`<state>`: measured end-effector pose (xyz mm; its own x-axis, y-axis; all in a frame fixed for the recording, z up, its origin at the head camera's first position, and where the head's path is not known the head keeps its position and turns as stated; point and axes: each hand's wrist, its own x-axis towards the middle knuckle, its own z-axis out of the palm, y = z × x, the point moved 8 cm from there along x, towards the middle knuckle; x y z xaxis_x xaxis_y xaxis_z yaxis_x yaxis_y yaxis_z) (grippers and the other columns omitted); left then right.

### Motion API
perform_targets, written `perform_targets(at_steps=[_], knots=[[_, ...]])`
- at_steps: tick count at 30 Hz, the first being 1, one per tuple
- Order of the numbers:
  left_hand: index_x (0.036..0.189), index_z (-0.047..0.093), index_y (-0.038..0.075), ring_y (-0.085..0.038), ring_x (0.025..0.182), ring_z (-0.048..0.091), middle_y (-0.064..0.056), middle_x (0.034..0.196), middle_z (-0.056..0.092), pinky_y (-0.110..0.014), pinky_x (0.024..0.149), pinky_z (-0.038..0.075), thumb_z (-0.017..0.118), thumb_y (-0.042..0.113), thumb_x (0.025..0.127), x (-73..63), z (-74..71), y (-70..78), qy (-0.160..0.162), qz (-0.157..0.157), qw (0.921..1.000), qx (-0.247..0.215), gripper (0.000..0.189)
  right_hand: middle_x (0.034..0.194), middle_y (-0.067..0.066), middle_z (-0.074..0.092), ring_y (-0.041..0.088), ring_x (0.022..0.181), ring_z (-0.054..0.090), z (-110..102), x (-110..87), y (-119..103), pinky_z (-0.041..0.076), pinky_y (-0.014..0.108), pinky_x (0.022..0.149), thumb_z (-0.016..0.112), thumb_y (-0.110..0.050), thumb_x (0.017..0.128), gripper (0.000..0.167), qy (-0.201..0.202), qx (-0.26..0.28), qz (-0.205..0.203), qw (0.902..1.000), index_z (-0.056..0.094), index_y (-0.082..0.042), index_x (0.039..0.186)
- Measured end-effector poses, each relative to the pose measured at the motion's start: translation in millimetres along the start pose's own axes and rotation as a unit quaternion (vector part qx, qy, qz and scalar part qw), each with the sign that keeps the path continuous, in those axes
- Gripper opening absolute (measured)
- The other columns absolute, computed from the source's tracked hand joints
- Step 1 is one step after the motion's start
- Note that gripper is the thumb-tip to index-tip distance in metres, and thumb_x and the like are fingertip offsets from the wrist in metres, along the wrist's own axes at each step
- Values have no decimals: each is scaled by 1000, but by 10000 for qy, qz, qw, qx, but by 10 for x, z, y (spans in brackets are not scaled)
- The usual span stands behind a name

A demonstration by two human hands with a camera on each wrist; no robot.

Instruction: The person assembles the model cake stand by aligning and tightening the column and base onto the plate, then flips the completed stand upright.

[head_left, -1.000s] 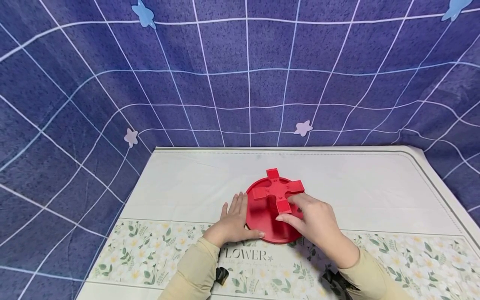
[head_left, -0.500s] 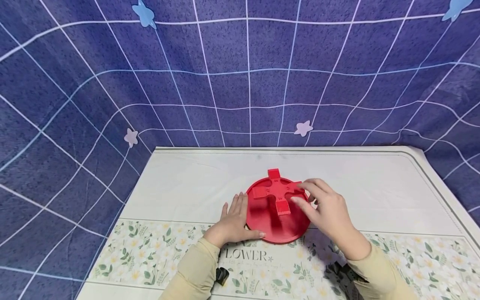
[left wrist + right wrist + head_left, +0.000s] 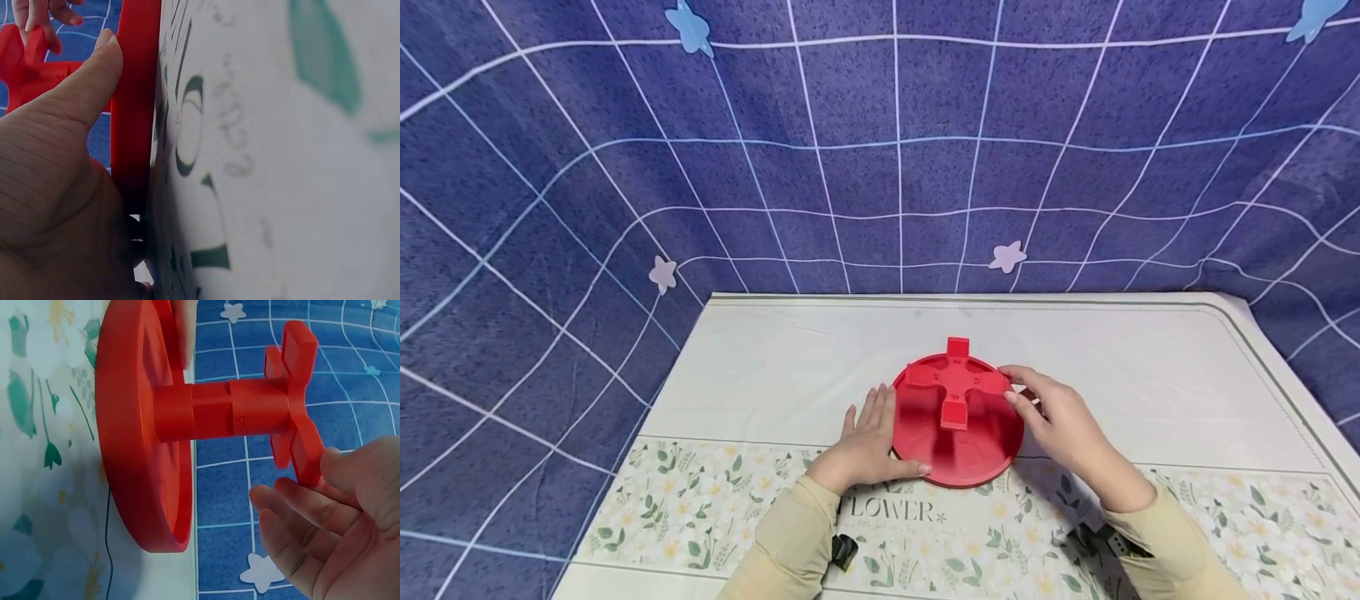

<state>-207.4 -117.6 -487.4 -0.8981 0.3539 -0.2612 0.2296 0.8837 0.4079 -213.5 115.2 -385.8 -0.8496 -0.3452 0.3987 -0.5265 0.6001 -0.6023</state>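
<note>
In the head view, a red round base [image 3: 966,458] with a raised rim lies on the table. A red column [image 3: 212,409] rises from it, seen side-on in the right wrist view, marked with a small number. A red four-armed cross piece [image 3: 957,379] tops the column. My left hand [image 3: 868,446] rests against the base's left edge with straight fingers, its thumb [image 3: 94,81] over the rim. My right hand [image 3: 1060,417] pinches the end of the cross's right arm between thumb and fingers; the other fingers are loosely bent below.
A white tablecloth [image 3: 797,358] with a flowered band [image 3: 700,500] covers the table. Behind and at the left hangs a blue curtain [image 3: 850,183] with white grid lines and stars. Dark straps with small devices sit at both wrists.
The cross piece has turned a little clockwise as seen from above. My right hand has moved from its lower right side outward to the tip of its right arm. The left hand stays put.
</note>
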Motion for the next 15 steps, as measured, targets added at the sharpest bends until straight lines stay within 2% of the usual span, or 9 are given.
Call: perform_targets(at_steps=[3, 7, 15], knots=[[155, -5, 2, -30, 148, -11, -14, 163, -7, -54, 115, -7, 60, 76, 76, 6, 4, -4, -29, -53, 10000, -7, 126, 97, 3, 68, 12, 73, 63, 1, -42, -9, 54, 27, 63, 70, -9, 90, 32, -87, 162, 122, 9998, 63, -7, 121], [155, -5, 1, -30, 148, -10, -15, 162, -6, -54, 116, -5, 60, 75, 77, -7, -19, 16, -77, -63, 9999, 88, 126, 93, -2, 66, 9, 69, 60, 28, -94, -46, 52, 25, 61, 75, -12, 86, 34, -186, 239, 204, 9993, 64, -9, 118], [155, -2, -1, -33, 148, -6, -18, 162, -2, -56, 115, -2, 63, 72, 78, -28, -54, 54, -53, -1, 9999, 127, 125, 92, -6, 66, 5, 72, 58, 117, -122, -226, 52, 28, 62, 81, -25, 81, 43, -117, -262, -119, 9995, 66, -10, 118]])
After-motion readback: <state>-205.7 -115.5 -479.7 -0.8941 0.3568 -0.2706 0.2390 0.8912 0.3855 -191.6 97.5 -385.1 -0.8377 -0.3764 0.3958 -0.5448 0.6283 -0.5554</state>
